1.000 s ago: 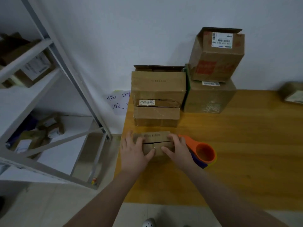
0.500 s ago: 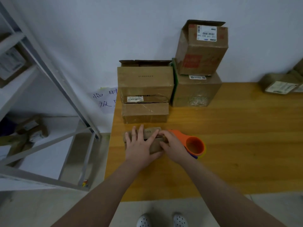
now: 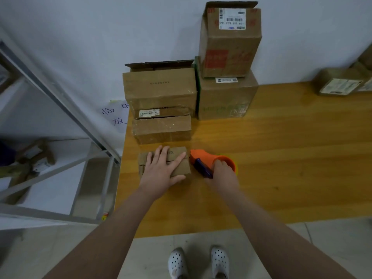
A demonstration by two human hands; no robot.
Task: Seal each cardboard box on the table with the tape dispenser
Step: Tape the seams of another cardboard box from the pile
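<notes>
Near the table's (image 3: 281, 158) left edge, my left hand (image 3: 161, 170) lies flat, fingers spread, on the small box (image 3: 182, 168). My right hand (image 3: 223, 172) grips the tape dispenser (image 3: 205, 158) just beside it. If that pressure slackens, the flaps could lift and the tape wrinkle.

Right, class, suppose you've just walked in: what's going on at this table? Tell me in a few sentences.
A person stands at a wooden table, working on sealing boxes. Their left hand lies flat on a small cardboard box near the table's front left, pressing its top flaps down. Their right hand holds the orange tape dispenser just at the box's right end. More cardboard boxes are stacked against the wall behind.
</notes>
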